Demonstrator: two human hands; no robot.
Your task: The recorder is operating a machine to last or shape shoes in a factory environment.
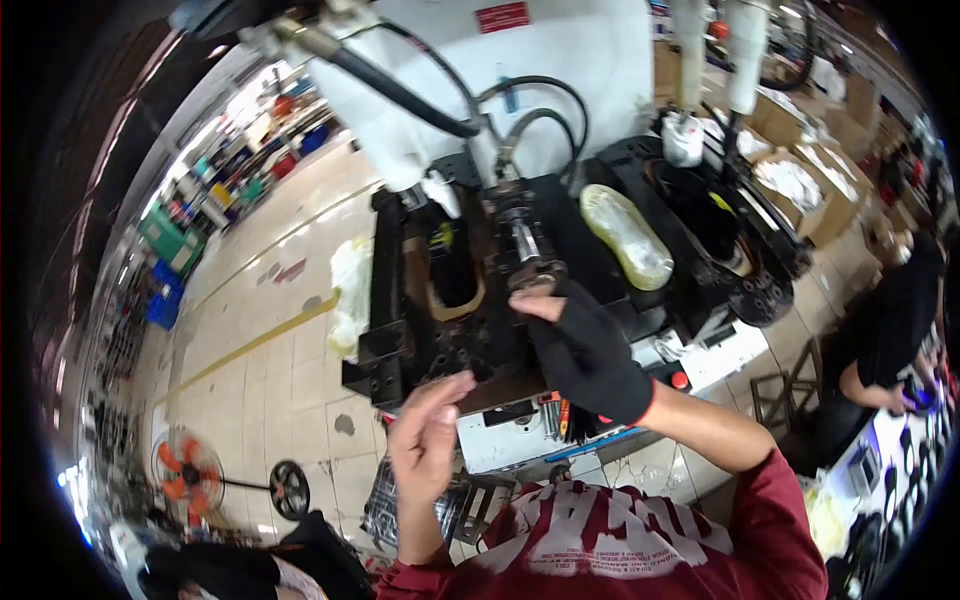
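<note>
My left hand [425,440] is bare, its fingers stretched out in front of the left station of a black press machine [375,350]. It holds nothing that I can see. My right hand [590,355] wears a black glove with bare fingertips. Those fingertips reach, fairly straight, to the lower end of a metal cylinder [522,235] between the two stations; whether they touch it I cannot tell. Beside the cylinder lies a yellowish, translucent shoe-shaped piece [627,238] on the black surface. The left station's dark cavity [455,270] has a tan rim.
Black hoses [400,90] run from the white machine body [590,50]. A red button [680,380] sits on the front panel. Clear plastic [350,295] hangs at the left side. An orange fan [188,472] stands on the left floor; a person in black [885,320] works at right near cartons [810,190].
</note>
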